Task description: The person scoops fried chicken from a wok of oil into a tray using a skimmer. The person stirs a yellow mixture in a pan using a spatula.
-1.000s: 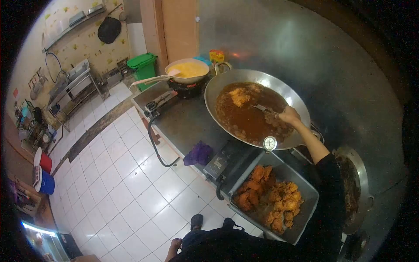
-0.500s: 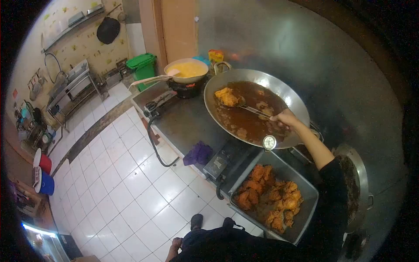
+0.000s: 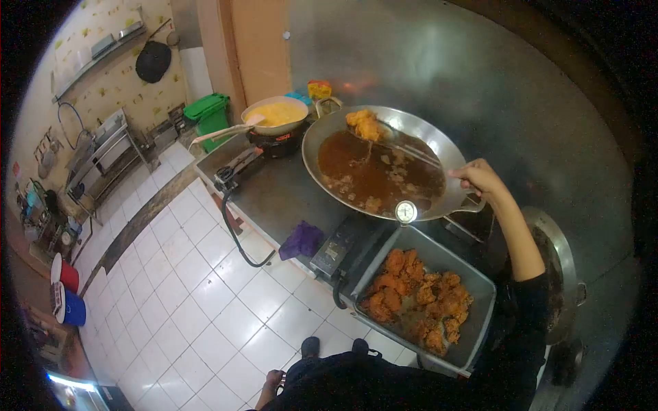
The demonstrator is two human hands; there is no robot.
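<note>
My right hand (image 3: 480, 178) is closed round the long metal handle of a skimmer (image 3: 415, 154). Pieces of golden fried chicken (image 3: 366, 125) rest on its head, held above the oil near the far rim of a large wok (image 3: 317, 179). Brown oil (image 3: 384, 175) with floating crumbs fills the wok, and liquid seems to drip from the chicken. A dial thermometer (image 3: 406, 212) sits at the near rim. Below the wok, a grey metal tray (image 3: 482, 301) holds more fried chicken (image 3: 411, 294). Low by my body, my left hand (image 3: 274, 379) is closed; its contents are unclear.
A pan of yellow liquid (image 3: 277, 115) stands on a burner at the back left, its handle pointing left. A purple cloth (image 3: 302, 240) lies near the counter edge beside a hose (image 3: 236, 236). Another wok (image 3: 558, 240) is at the right. A green bin (image 3: 208, 113) stands behind.
My right hand has raised the skimmer, lifting the chicken out of the oil toward the far rim. The view has shifted slightly. My left hand stays low by my body.
</note>
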